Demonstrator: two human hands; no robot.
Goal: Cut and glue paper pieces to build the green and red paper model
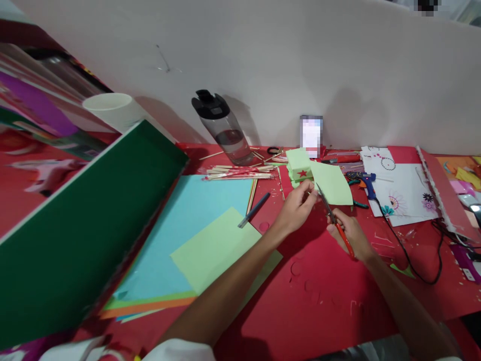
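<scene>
My right hand (351, 231) is closed around a pair of red-handled scissors (344, 239), its blades pointing up and left. Close to the blade tips, my left hand (295, 206) pinches with thumb and fingers; whatever lies between them is too small to make out. Just beyond both hands is a light green sheet of paper (332, 184), slightly curled. Beside it stands a small light green folded-paper block (299, 159) with a red star on its front.
A water bottle (233, 139), bundled thin sticks (240, 172) and a lit phone (311, 134) stand or lie along the wall. Leftward are coloured sheets (199, 200), a pen (254, 209) and a slanted green board (93, 220). A blue glue gun (370, 186) trails its cable at right.
</scene>
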